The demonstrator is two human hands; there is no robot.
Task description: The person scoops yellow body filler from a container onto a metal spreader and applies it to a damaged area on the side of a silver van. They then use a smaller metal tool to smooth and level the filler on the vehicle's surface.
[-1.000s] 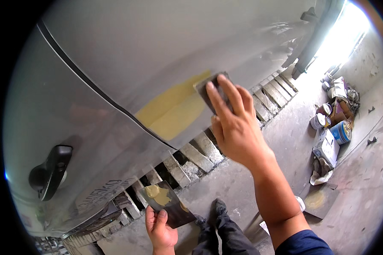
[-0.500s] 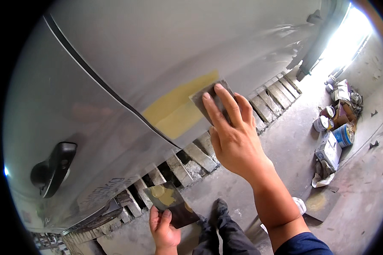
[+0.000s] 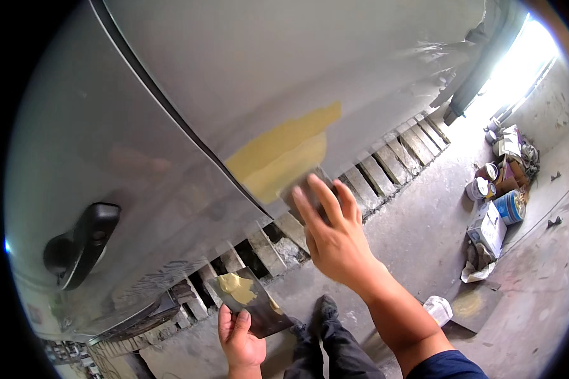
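A grey vehicle body panel [image 3: 246, 82] carries a patch of yellow filler [image 3: 278, 155] just right of a dark panel gap. My right hand [image 3: 335, 234] grips a dark, flat filler spreader [image 3: 292, 191] at the patch's lower right edge, several fingers spread over its upper face. The spreader is smeared by motion, so I cannot tell if it touches the panel. Low in the view, my left hand [image 3: 241, 338] pinches a dark rectangular plate [image 3: 259, 312] by its lower left edge. A lump of yellow filler [image 3: 237, 287] lies on that plate, with more along its right edge.
A black door handle [image 3: 85, 246] juts from the panel at left. Below the vehicle runs a row of slats [image 3: 395, 163] with gaps. Cans, a white box [image 3: 487, 226] and a blue tin [image 3: 509, 207] stand along the right wall. My feet [image 3: 325, 308] are on the concrete floor.
My right hand and the spreader have moved down and slightly left, off the patch's right side to its lower edge. My left hand stays nearly in place. The view has shifted slightly.
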